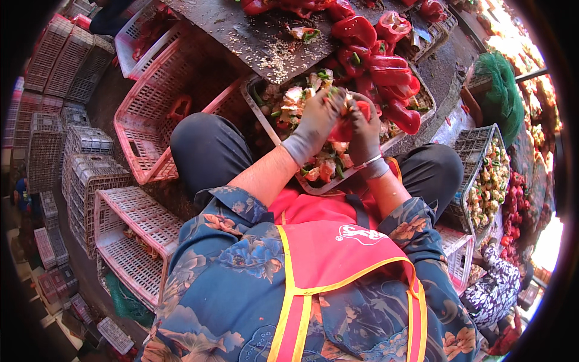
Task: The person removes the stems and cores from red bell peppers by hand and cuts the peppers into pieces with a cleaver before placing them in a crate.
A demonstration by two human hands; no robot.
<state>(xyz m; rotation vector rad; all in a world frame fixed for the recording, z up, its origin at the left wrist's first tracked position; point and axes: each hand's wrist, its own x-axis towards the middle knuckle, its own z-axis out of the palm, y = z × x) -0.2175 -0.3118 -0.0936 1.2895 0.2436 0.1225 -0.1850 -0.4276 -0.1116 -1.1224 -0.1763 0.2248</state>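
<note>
Both my hands wear thin greyish gloves and meet above a crate (263,111) of cut pepper cores and stem ends. My right hand (365,134) is closed around a red bell pepper (342,129). My left hand (319,117) has its fingers bent in against the same pepper, at its upper end. The fingertips of the left hand overlap the pepper, so their exact grip is partly hidden. Pale pepper cores (294,99) with green stems lie just beside and under my hands. Whole and opened red peppers (386,75) are heaped right beyond my right hand.
A dark board (241,30) scattered with seeds juts in ahead. Pink plastic crates (136,130) stand at my left, with stacked crates (90,175) farther out. A crate of cores (473,142) and green netting (503,90) are on the right. Another person (494,283) is at lower right.
</note>
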